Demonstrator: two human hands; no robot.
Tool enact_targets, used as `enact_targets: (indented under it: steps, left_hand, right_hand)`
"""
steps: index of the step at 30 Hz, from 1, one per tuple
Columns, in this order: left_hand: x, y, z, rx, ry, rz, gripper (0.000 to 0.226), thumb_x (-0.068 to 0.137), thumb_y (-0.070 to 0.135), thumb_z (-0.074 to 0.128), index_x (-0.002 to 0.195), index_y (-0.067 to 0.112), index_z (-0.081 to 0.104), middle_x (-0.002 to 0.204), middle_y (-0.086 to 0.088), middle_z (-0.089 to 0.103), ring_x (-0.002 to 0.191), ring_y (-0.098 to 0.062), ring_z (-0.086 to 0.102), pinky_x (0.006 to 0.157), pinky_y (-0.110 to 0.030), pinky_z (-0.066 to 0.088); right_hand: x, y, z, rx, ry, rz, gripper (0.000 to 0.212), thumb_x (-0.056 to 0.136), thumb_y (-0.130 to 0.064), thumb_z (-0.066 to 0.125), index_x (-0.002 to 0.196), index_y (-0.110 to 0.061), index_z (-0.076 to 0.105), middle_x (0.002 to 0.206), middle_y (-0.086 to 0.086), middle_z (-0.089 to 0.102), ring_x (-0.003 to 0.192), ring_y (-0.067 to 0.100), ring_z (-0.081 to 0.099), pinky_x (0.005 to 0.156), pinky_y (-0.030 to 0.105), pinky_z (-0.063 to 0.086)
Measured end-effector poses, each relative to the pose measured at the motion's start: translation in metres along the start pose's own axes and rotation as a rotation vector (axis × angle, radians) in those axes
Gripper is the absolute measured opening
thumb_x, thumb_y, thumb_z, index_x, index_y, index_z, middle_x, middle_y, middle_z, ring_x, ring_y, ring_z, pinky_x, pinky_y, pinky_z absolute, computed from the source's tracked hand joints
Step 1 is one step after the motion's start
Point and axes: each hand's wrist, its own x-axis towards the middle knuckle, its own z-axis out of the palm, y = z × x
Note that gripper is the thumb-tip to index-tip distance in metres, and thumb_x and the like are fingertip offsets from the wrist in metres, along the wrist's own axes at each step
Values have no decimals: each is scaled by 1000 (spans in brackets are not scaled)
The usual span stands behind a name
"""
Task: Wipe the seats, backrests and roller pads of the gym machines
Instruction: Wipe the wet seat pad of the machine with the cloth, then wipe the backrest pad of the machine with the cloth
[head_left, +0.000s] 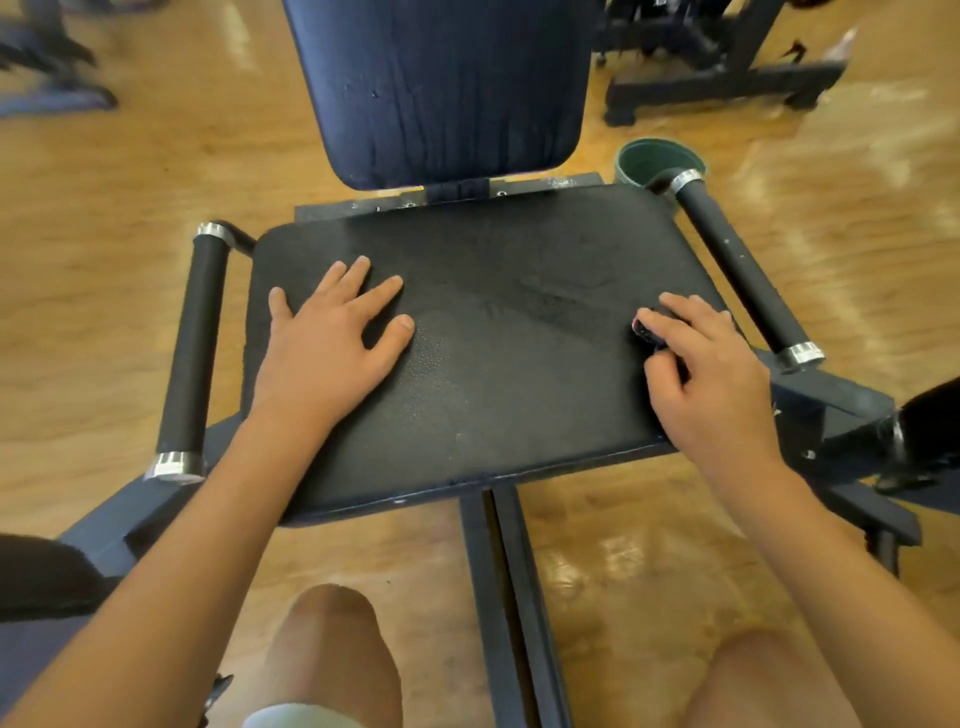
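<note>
A black padded seat (498, 332) of a gym machine fills the middle of the view, with its dark blue backrest (441, 88) rising behind it. My left hand (332, 338) lies flat on the seat's left part, fingers spread. My right hand (711, 374) sits at the seat's right edge, fingers curled around a small dark object (649, 330) pressed against the pad; what it is I cannot make out. Black handle grips with chrome ends flank the seat, one on the left (192, 353) and one on the right (737, 260).
A dark green bucket (649, 161) stands on the wooden floor behind the seat's right corner. Another machine's black frame (727, 78) is at the back right. The seat's support beam (509, 597) runs toward me between my knees.
</note>
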Motion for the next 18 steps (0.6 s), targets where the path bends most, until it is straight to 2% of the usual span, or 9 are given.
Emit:
enact_targets:
  steps: [3,5,9,11,14,18]
  left_hand:
    - [0,-1,1,-1,18,-9,55,103,59,39,154,39,43,168,3,26,157,-17,16,121,-66,6]
    - [0,-1,2,-11,20,-4,55,102,60,38,153,40,42,168,5,26,157,-17,16,122,-66,7]
    - [1,-5,4,2,18,5,55,102,59,37,154,42,40,169,7,23,157,-15,16,121,-64,8]
    - [2,-6,4,4,8,12,55,102,59,37,155,43,39,169,8,22,157,-16,15,121,-64,8]
    - [3,-7,4,-14,9,16,54,102,59,39,154,44,40,169,8,22,157,-17,17,122,-64,8]
    - [1,-8,3,-16,2,17,51,103,57,41,153,43,42,169,6,23,157,-20,19,121,-64,7]
  right_hand:
    - [2,2,-3,23,-4,-27,44,92,-23,45,126,-15,73,142,4,61,136,22,52,119,50,37]
    - [3,4,-15,7,-29,-4,46,90,-27,44,124,-19,74,142,1,62,133,19,54,114,49,42]
    - [-5,13,-30,-102,-108,-23,41,97,-16,53,134,-24,67,152,-2,52,140,18,47,115,36,35]
    - [-9,12,-29,-125,-127,-34,45,97,-16,55,140,-26,63,156,-5,47,144,17,43,115,41,35]
    - [-13,1,-25,-144,-178,-59,45,100,-26,54,145,-30,56,160,-9,41,147,16,38,118,44,32]
    - [-23,-13,-11,-244,-177,-123,43,106,-34,45,147,-26,55,161,-4,40,150,23,34,118,52,33]
